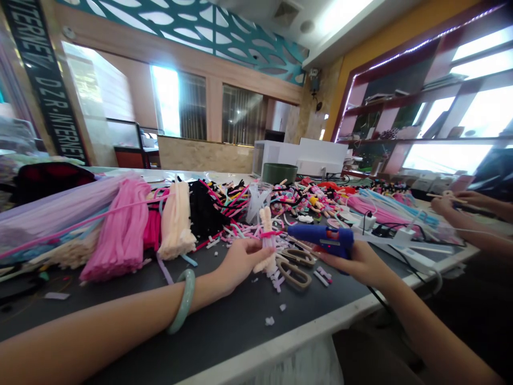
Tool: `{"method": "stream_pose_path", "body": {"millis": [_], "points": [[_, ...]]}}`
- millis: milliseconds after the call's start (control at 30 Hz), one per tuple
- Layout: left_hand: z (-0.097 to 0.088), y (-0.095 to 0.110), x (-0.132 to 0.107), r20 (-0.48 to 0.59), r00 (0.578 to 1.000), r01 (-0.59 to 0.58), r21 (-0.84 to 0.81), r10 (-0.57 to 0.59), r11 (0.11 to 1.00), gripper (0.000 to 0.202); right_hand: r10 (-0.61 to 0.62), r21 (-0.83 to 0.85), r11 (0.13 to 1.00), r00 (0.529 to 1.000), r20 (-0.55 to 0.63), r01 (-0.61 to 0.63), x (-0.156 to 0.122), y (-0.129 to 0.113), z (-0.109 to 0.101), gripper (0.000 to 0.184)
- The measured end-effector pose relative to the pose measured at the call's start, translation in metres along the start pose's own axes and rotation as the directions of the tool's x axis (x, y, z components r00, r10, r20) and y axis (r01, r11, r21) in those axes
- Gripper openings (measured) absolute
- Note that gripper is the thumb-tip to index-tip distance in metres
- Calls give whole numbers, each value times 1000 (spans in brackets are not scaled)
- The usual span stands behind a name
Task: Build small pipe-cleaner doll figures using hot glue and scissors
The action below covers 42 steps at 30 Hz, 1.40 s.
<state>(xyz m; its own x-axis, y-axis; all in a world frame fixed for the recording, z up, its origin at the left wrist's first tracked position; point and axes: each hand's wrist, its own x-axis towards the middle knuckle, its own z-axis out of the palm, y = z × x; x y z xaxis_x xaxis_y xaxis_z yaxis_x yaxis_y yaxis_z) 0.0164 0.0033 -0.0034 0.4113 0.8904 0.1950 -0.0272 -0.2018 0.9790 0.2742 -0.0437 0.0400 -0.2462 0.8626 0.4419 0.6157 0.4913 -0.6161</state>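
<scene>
Your left hand (239, 263) has its grip clenched on the cream fuzzy pipe-cleaner figure (267, 239), just above the dark table (224, 326). Your right hand (360, 263) is grasping the blue plastic glue gun (326, 239). Its nozzle points toward your fingers, so a slip could burn them or string glue across them.

Bright window (165, 99) glare (blown out); wide-angle edges bend, slightly blurred.

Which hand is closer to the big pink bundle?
Left. The left hand, holding a cream figure, is right of the pink bundle; the right hand, gripping the blue glue gun, sits farther right.
</scene>
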Motion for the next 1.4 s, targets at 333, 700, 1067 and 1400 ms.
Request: {"method": "stream_pose_path", "body": {"millis": [333,700,1067,1400], "points": [[2,3,0,2,999,38,-70,-38,997,35,71,-20,997,980,-187,-76,7,27,-36,35],[2,3,-1,2,1000,29,-41,-29,999,34,325,-536,710,887,-328,-457,18,97,-58,40],[1,3,1,-5,1000,16,44,-16,999,38,384,-572,665,877,-289,-480,18,125,-46,38],[4,8,-2,-11,999,43,-41,-44,998,34,422,-581,648,868,-263,-491,16,123,-48,45]]}}
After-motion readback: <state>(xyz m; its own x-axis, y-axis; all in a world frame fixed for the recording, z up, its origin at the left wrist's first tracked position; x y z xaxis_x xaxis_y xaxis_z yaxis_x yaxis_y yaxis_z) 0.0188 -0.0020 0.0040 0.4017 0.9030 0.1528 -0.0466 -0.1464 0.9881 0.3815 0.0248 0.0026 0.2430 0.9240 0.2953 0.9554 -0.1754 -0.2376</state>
